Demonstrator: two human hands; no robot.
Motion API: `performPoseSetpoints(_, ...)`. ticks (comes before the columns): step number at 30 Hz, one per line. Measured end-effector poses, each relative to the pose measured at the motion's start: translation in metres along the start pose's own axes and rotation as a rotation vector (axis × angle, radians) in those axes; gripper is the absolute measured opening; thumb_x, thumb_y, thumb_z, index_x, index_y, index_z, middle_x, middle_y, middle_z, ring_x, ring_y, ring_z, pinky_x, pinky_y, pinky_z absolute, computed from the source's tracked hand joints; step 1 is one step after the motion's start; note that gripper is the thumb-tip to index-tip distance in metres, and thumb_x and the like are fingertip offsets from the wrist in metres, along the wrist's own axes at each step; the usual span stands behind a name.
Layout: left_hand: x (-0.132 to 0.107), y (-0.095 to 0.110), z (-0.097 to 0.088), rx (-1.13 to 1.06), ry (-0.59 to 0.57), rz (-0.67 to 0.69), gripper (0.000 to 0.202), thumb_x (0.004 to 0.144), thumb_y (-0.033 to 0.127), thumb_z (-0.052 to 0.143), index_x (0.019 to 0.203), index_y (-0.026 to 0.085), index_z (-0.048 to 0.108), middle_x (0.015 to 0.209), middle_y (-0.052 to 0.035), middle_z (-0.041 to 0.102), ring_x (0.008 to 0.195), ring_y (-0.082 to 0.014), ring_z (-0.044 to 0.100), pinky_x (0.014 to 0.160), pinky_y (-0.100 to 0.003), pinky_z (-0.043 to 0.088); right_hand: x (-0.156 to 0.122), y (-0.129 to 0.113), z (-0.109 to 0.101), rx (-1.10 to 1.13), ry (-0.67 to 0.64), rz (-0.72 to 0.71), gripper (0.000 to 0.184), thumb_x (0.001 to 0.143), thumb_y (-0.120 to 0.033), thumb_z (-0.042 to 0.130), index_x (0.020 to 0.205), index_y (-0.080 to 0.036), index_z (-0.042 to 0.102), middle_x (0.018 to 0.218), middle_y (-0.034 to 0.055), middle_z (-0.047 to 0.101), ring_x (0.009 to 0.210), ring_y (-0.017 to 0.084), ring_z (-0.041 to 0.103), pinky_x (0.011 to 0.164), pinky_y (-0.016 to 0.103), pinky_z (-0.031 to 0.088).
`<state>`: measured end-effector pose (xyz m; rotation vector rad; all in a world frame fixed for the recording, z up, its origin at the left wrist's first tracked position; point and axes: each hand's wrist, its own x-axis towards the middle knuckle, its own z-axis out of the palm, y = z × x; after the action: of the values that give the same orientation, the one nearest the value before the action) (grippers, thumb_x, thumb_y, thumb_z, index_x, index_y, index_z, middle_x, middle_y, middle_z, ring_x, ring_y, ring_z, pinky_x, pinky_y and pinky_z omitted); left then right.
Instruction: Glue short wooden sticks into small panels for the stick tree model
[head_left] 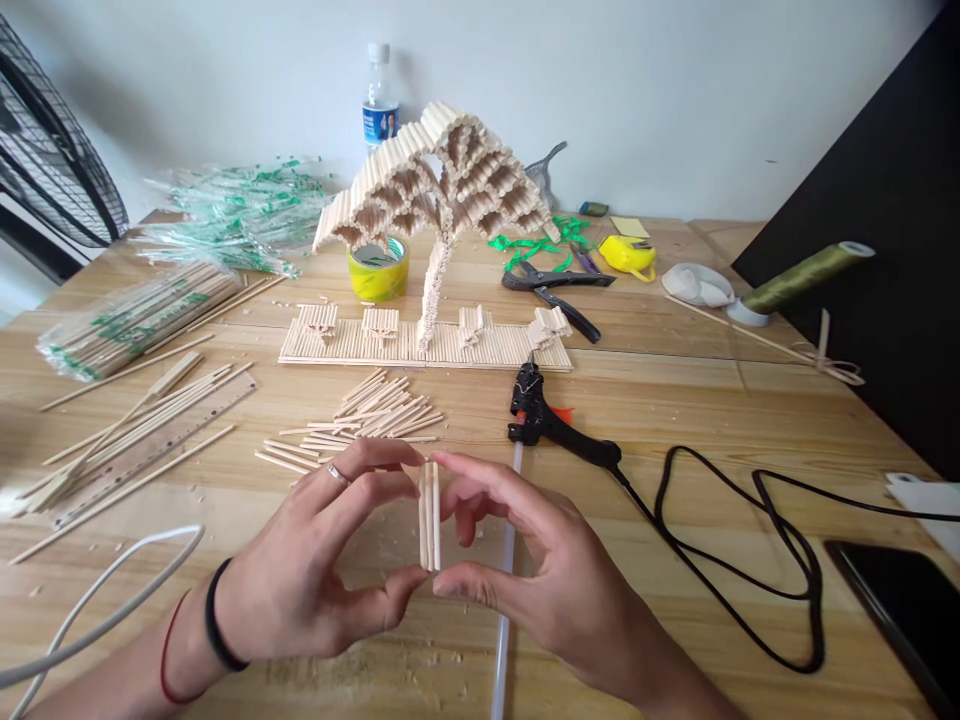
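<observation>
Both forearms are cut off at the bottom edge. The left hand (300, 570) and right hand (540, 570) face each other above the surface (675, 420), each pinching between thumb and forefinger a short bundle of sticks (429, 515) held upright. Beyond lie loose cut sticks (367, 415), a glue gun (551, 420), then the stick tree model (435, 190).

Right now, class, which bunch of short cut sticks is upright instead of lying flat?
The short sticks pinched between the left hand and right hand; the other pile lies flat on the table behind them.
</observation>
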<state>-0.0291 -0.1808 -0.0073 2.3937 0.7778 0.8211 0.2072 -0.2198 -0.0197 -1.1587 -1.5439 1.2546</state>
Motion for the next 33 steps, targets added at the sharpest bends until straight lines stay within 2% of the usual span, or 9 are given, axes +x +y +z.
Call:
performPoseSetpoints(8, -0.0008, 0.0002, 0.0001, -0.004, -0.002, 0.003, 0.045, 0.088, 0.018, 0.076, 0.127, 0.018, 0.054, 0.131, -0.0138, 0.062, 0.123, -0.0226, 0.065, 0.104, -0.032, 0.055, -0.0002, -0.0011, -0.0014, -0.037, -0.005, -0.015, 0.078, 0.078, -0.022, 0.096, 0.147, -0.037, 0.063, 0.104, -0.0023, 0.075, 0.084, 0.016, 0.065, 0.087, 0.031, 0.060)
performPoseSetpoints(15, 0.0000, 0.0013, -0.0014, -0.024, 0.002, 0.013, 0.046, 0.087, 0.019, 0.076, 0.127, 0.019, 0.053, 0.130, -0.0152, 0.063, 0.120, -0.0256, 0.067, 0.100, -0.036, 0.058, -0.0002, -0.0036, -0.0021, -0.057, -0.003, -0.042, 0.072, 0.080, -0.026, 0.095, 0.145, -0.033, 0.065, 0.103, -0.0002, 0.076, 0.083, 0.017, 0.066, 0.086, 0.033, 0.061)
performPoseSetpoints(27, 0.0003, 0.0016, -0.0011, -0.046, 0.009, 0.023, 0.047, 0.087, 0.018, 0.077, 0.128, 0.019, 0.054, 0.128, -0.0151, 0.065, 0.117, -0.0257, 0.068, 0.097, -0.036, 0.059, -0.0006, -0.0005, 0.0007, -0.079, 0.005, -0.067, 0.066, 0.080, -0.029, 0.095, 0.140, -0.031, 0.066, 0.101, -0.0023, 0.076, 0.083, 0.016, 0.067, 0.084, 0.030, 0.062)
performPoseSetpoints(33, -0.0003, 0.0003, -0.0021, -0.036, 0.007, 0.016, 0.048, 0.087, 0.018, 0.077, 0.129, 0.018, 0.053, 0.130, -0.0158, 0.063, 0.121, -0.0256, 0.066, 0.101, -0.036, 0.058, 0.0001, -0.0028, -0.0007, -0.097, -0.021, -0.089, 0.070, 0.084, -0.035, 0.092, 0.147, -0.031, 0.062, 0.102, 0.0005, 0.075, 0.082, 0.017, 0.066, 0.085, 0.033, 0.063)
